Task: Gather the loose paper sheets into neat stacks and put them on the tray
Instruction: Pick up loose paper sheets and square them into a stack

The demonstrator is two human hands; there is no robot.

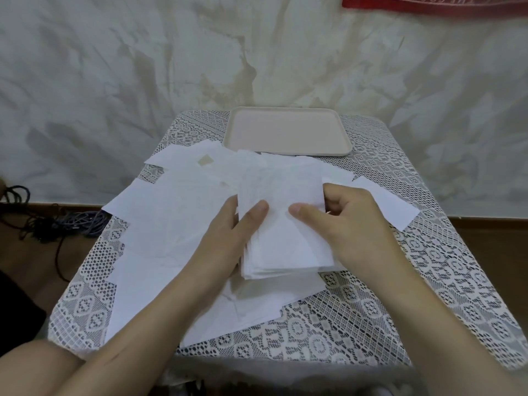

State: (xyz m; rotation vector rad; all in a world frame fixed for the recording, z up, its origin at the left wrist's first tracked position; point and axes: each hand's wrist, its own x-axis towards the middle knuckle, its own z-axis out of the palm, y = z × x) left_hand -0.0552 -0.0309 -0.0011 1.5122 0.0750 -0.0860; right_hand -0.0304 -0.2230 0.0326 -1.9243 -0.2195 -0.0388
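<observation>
A small stack of white paper sheets [281, 224] is held above the middle of the table between both hands. My left hand [228, 232] grips its left edge, thumb lying on top. My right hand [343, 221] grips its right edge, thumb on top as well. Under and around the stack, several loose white sheets [171, 224] lie overlapping across the lace tablecloth. One sheet [388, 202] lies apart at the right. A beige tray [285, 131] sits at the far edge of the table with nothing on it.
The small table carries a white lace cloth [428, 267] and stands against a pale wall. Dark cables [43, 221] lie on the wooden floor at the left. A red cloth [434, 4] hangs at the top right.
</observation>
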